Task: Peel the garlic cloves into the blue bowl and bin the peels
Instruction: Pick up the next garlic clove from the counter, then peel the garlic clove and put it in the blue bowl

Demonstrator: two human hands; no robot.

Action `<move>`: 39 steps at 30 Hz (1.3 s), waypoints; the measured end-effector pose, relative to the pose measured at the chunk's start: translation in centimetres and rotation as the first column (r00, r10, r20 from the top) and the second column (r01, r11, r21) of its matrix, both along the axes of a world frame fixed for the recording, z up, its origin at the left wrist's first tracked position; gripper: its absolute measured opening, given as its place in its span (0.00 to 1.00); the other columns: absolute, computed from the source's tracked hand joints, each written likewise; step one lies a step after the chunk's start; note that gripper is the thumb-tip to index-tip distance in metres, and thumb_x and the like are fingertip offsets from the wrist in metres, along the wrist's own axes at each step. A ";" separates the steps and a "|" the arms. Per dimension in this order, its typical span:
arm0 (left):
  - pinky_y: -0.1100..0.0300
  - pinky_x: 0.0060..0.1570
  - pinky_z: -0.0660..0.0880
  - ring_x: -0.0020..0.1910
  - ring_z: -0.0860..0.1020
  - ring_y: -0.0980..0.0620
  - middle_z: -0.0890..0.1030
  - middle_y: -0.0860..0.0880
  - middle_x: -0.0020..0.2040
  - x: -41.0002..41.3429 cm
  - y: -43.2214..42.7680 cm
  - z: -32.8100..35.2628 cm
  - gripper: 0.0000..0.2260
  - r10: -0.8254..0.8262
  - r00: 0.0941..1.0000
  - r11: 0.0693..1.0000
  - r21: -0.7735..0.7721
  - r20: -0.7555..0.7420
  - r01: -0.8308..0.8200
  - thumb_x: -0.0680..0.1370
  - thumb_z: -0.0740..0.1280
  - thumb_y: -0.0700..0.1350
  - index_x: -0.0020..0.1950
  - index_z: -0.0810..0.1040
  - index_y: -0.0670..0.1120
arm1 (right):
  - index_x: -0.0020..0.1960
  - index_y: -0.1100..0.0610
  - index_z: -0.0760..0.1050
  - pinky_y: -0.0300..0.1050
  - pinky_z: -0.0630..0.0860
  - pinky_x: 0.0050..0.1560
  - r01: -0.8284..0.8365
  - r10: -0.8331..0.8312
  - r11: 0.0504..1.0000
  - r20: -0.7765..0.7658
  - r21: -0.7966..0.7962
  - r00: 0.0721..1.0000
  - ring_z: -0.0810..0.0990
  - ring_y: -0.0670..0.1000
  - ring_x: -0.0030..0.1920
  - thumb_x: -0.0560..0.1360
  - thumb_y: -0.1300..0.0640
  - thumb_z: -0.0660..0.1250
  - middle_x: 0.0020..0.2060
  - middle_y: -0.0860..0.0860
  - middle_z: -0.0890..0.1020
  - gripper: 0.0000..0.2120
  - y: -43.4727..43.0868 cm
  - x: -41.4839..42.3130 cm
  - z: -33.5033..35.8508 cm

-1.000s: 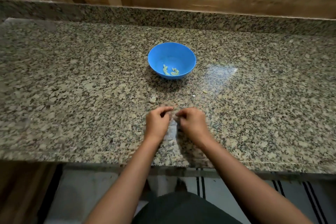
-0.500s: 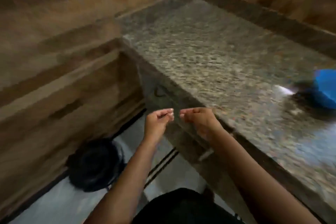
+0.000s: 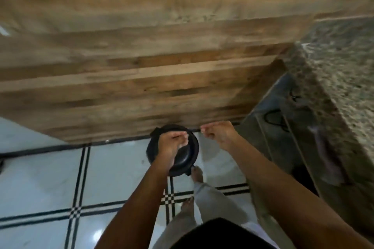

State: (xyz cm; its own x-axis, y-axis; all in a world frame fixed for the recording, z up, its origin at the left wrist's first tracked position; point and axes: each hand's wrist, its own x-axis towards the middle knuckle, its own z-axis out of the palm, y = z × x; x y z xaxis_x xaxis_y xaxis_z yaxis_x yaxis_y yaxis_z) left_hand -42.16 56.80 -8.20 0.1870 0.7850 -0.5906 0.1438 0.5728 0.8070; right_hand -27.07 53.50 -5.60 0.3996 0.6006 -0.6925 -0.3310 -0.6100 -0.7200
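Observation:
A round black bin (image 3: 191, 152) stands on the floor against the wood-panelled wall. My left hand (image 3: 172, 144) hovers directly over the bin's top, fingers bunched and curled inward as if pinching garlic peels, which are hidden inside the fingers. My right hand (image 3: 219, 134) is just right of the bin at about the same height. Its fingertips pinch together on a small pale scrap. The blue bowl and the garlic cloves are out of view.
The granite countertop (image 3: 336, 70) runs along the right edge, with dark cabinet drawers (image 3: 283, 119) below it. A wood-panelled wall (image 3: 141, 70) fills the top. The floor has white tiles (image 3: 40, 178) with black lines. My bare foot (image 3: 197, 175) stands by the bin's base.
My view has swung left and down from the counter to the floor. Both hands, still pinched, have left the countertop and now sit at the bin, the left one over it.

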 end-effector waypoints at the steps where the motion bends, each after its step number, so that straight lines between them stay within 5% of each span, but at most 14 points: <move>1: 0.64 0.37 0.79 0.29 0.80 0.54 0.81 0.52 0.26 -0.5 0.7 -0.5 0.09 0.010 0.999 1.000 -0.010 -0.031 -0.011 0.74 0.67 0.29 0.53 0.78 0.29 | 0.43 0.71 0.76 0.35 0.76 0.27 -0.021 0.020 1.000 -0.020 -0.013 1.000 0.76 0.49 0.28 0.71 0.75 0.65 0.24 0.52 0.78 0.02 1.1 -0.4 -0.7; 5: 0.55 0.50 0.76 0.39 0.78 0.51 0.80 0.47 0.37 -1.5 3.3 -2.5 0.05 -0.026 0.996 0.997 -0.076 -0.091 0.020 0.74 0.65 0.29 0.46 0.79 0.35 | 0.35 0.66 0.75 0.38 0.79 0.35 -0.076 0.068 0.988 -0.062 -0.138 0.996 0.77 0.52 0.34 0.71 0.74 0.66 0.32 0.56 0.79 0.08 4.6 -1.4 -4.6; 8: 0.65 0.39 0.75 0.37 0.76 0.52 0.78 0.47 0.37 -1.2 4.6 -4.2 0.05 0.016 0.995 0.978 -0.206 -0.101 -0.037 0.76 0.65 0.31 0.43 0.77 0.39 | 0.35 0.65 0.76 0.50 0.78 0.55 -0.105 0.087 0.970 -0.089 -0.221 0.992 0.80 0.56 0.41 0.72 0.72 0.67 0.38 0.59 0.80 0.09 6.5 -1.9 -7.7; 10: 0.67 0.30 0.71 0.30 0.73 0.54 0.76 0.48 0.30 -0.9 4.8 -5.8 0.08 0.022 0.982 0.962 -0.264 -0.187 -0.072 0.75 0.67 0.34 0.36 0.77 0.42 | 0.46 0.71 0.78 0.58 0.74 0.60 -0.099 0.083 0.957 -0.067 -0.271 0.994 0.82 0.61 0.47 0.74 0.72 0.64 0.47 0.66 0.81 0.05 7.7 -2.4 -9.0; 12: 0.65 0.26 0.66 0.24 0.68 0.55 0.73 0.49 0.24 -0.4 5.4 -7.3 0.13 0.049 0.973 0.940 -0.318 -0.225 -0.121 0.75 0.68 0.37 0.30 0.73 0.43 | 0.59 0.75 0.71 0.59 0.70 0.62 -0.081 0.067 0.946 -0.057 -0.314 0.996 0.83 0.59 0.43 0.76 0.72 0.59 0.47 0.66 0.81 0.13 8.6 -2.5 -10.5; 15: 0.63 0.30 0.72 0.27 0.72 0.54 0.76 0.46 0.29 0.1 6.4 -9.1 0.10 0.201 0.961 0.841 -0.469 -0.191 -0.269 0.78 0.64 0.37 0.37 0.74 0.39 | 0.52 0.68 0.77 0.51 0.77 0.57 -0.104 0.096 0.942 -0.040 -0.318 0.995 0.79 0.54 0.42 0.74 0.72 0.62 0.39 0.56 0.77 0.09 9.4 -2.4 -12.0; 17: 0.58 0.48 0.76 0.42 0.77 0.48 0.79 0.40 0.48 0.6 6.9 -9.6 0.08 0.291 0.950 0.785 -0.538 -0.115 -0.306 0.81 0.59 0.40 0.55 0.76 0.39 | 0.41 0.60 0.73 0.48 0.78 0.50 -0.093 0.072 0.942 -0.075 -0.321 0.995 0.76 0.50 0.36 0.75 0.70 0.61 0.37 0.54 0.76 0.08 10.0 -2.9 -12.3; 20: 0.54 0.70 0.60 0.72 0.64 0.44 0.63 0.44 0.74 1.0 7.5 -9.2 0.21 0.354 0.935 0.744 -0.599 -0.019 -0.294 0.83 0.53 0.48 0.74 0.61 0.42 | 0.45 0.59 0.72 0.45 0.73 0.36 -0.057 0.001 0.939 -0.165 -0.339 0.986 0.72 0.49 0.33 0.80 0.62 0.57 0.36 0.52 0.74 0.07 10.7 -4.1 -12.9; 24: 0.54 0.65 0.66 0.66 0.70 0.42 0.72 0.42 0.67 1.7 7.9 -8.2 0.25 0.300 0.954 0.792 -0.552 -0.023 -0.262 0.81 0.53 0.56 0.70 0.67 0.41 | 0.58 0.62 0.74 0.49 0.72 0.51 -0.066 0.003 0.942 -0.187 -0.330 0.982 0.76 0.54 0.47 0.79 0.55 0.59 0.48 0.56 0.80 0.13 10.1 -6.4 -14.0; 27: 0.55 0.55 0.71 0.57 0.75 0.43 0.78 0.41 0.50 2.8 8.1 -8.1 0.24 0.386 0.920 0.756 -0.595 0.066 -0.275 0.81 0.53 0.56 0.65 0.72 0.40 | 0.55 0.59 0.74 0.52 0.71 0.57 -0.210 0.145 0.946 -0.255 -0.247 0.956 0.76 0.53 0.50 0.79 0.50 0.56 0.50 0.53 0.78 0.14 9.9 -8.1 -13.6; 30: 0.53 0.64 0.64 0.68 0.68 0.44 0.72 0.41 0.68 2.7 7.9 -7.0 0.23 0.489 0.854 0.704 -0.659 0.178 -0.266 0.82 0.50 0.54 0.71 0.67 0.42 | 0.50 0.55 0.76 0.45 0.70 0.47 -0.217 0.182 0.941 -0.153 -0.260 0.971 0.75 0.51 0.42 0.80 0.51 0.56 0.42 0.54 0.78 0.12 10.2 -7.2 -13.1; 32: 0.54 0.61 0.66 0.63 0.71 0.46 0.71 0.42 0.69 1.9 7.5 -6.2 0.19 0.393 0.899 0.783 -0.582 0.193 -0.218 0.83 0.52 0.50 0.68 0.69 0.41 | 0.53 0.60 0.78 0.45 0.72 0.47 -0.158 0.148 0.955 -0.062 -0.252 0.987 0.77 0.54 0.43 0.79 0.55 0.59 0.45 0.56 0.79 0.12 9.9 -5.6 -12.5; 36: 0.55 0.64 0.66 0.66 0.70 0.45 0.69 0.42 0.70 2.1 6.5 -3.9 0.18 0.231 0.954 0.886 -0.447 0.189 -0.125 0.83 0.54 0.43 0.71 0.66 0.39 | 0.44 0.59 0.75 0.39 0.71 0.36 0.008 -0.016 0.997 -0.089 -0.082 0.996 0.75 0.50 0.39 0.79 0.61 0.60 0.38 0.53 0.78 0.08 6.8 -2.9 -8.6; 39: 0.55 0.67 0.63 0.69 0.67 0.43 0.69 0.41 0.70 5.0 4.7 -0.8 0.18 0.118 0.966 0.926 -0.377 0.229 -0.024 0.83 0.53 0.42 0.71 0.65 0.38 | 0.52 0.62 0.75 0.44 0.75 0.44 0.150 -0.145 0.988 -0.099 0.039 0.984 0.80 0.53 0.46 0.81 0.59 0.57 0.47 0.57 0.82 0.09 3.3 -0.6 -4.4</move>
State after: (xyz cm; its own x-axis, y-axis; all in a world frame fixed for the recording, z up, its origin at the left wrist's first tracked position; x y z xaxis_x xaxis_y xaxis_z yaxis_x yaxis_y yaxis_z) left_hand -37.20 61.52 -8.97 0.3136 0.5368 -0.7833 -0.0814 0.8370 0.5411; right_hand -27.71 56.78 -9.96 0.4193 0.5720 -0.7050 -0.4834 -0.5166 -0.7067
